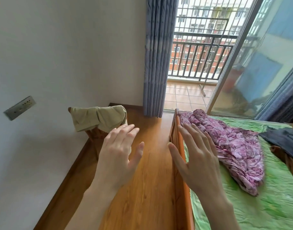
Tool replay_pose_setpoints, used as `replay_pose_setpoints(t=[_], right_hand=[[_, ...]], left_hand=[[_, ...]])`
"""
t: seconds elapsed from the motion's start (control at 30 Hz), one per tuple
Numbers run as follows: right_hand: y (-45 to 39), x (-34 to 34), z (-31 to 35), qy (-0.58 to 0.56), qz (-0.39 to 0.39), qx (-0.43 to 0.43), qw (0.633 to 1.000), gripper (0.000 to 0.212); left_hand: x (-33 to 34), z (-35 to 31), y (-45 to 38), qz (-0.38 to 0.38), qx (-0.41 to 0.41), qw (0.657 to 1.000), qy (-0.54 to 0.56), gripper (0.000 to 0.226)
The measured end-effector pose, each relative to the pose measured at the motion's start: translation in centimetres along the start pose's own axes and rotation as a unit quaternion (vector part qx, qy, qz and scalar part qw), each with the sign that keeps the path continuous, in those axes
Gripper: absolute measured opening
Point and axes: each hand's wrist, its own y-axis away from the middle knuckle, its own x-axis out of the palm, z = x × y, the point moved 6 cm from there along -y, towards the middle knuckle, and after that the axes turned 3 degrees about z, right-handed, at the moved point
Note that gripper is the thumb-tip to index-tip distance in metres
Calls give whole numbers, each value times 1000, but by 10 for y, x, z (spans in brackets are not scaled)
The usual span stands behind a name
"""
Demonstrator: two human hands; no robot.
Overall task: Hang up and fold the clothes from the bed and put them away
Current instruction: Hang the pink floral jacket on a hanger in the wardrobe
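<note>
Both hands, left (116,151) and right (198,153), spread flat and empty at centre frame; crumpled purple floral quilt (233,146) lies right on the green-sheeted bed (258,205).

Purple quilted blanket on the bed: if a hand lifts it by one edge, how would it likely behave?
The purple quilted blanket lies crumpled in soft folds on the green bedsheet, so it would probably droop and unfold rather than hold shape. Its stitched, padded look suggests some bulk, likely needing both hands. It seems unlikely to slide off by itself.
</note>
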Motion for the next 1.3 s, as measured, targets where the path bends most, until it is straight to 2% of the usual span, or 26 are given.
replay_pose_setpoints(t=[0.37,0.7,1.13,1.3], right_hand=[[-166,116,-39,28,33,35,998,61],[-333,194,-76,33,11,99,995,62],[-419,240,-198,51,7,216,975,65],[-473,258,-278,53,-5,243,968,66]], left_hand=[[90,86,-182,24,9,999,37,61],[160,162,-374,11,68,996,55,54],[293,130,-516,71,159,979,107,55],[358,96,-590,93,185,973,102,52]])
